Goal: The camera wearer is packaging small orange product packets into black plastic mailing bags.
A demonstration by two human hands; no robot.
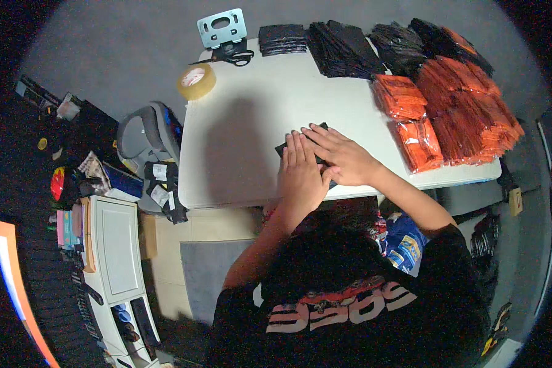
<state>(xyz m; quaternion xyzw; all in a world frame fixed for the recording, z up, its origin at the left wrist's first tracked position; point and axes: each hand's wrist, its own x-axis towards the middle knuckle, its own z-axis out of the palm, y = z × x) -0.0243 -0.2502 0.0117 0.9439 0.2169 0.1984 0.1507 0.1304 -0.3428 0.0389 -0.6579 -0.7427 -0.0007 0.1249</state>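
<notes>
Near the front edge of a white table (345, 99), my left hand (302, 172) lies flat with its fingers over a small dark, flat piece (280, 149). My right hand (342, 156) rests palm down on the same piece, its fingers spread a little and its thumb touching my left hand. Both hands cover most of the dark piece, so its full shape and material cannot be told. Neither hand is closed around it.
A tape roll (196, 82), black-handled scissors (239, 58) and a metal bracket (222, 28) sit at the back left. Stacked black packets (283, 40), dark folded pieces (342, 48) and orange packets (418, 145) line the back and right. A grey chair (142, 133) stands left.
</notes>
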